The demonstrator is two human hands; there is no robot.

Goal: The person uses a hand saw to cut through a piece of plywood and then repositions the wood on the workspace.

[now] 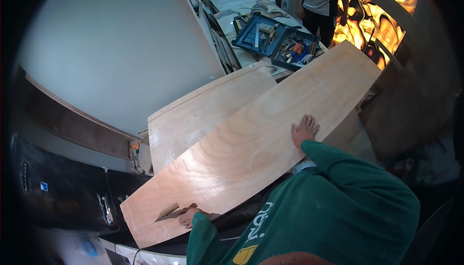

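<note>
A long plywood board, (251, 134) its pale, swirling grain catching the light, stretches beneath a worker's right hand (304, 129) and left hand (188, 218). Beyond them lies a smudged, straight-edged panel (208, 115); ahead of the right, an open blue plastic case (247, 40). The hands are well apart, the right spread flat on the board, the left curled at a wooden-handled tool (169, 211) (whether clamped on it cannot be told). The step appears to be surface work; the next move seemingly calls for steady pressure.

Hand tool (169, 210) — on board (256, 137), left end; panel (208, 110) behind board; toolbox (247, 39) — beyond, on table (224, 2)
</note>
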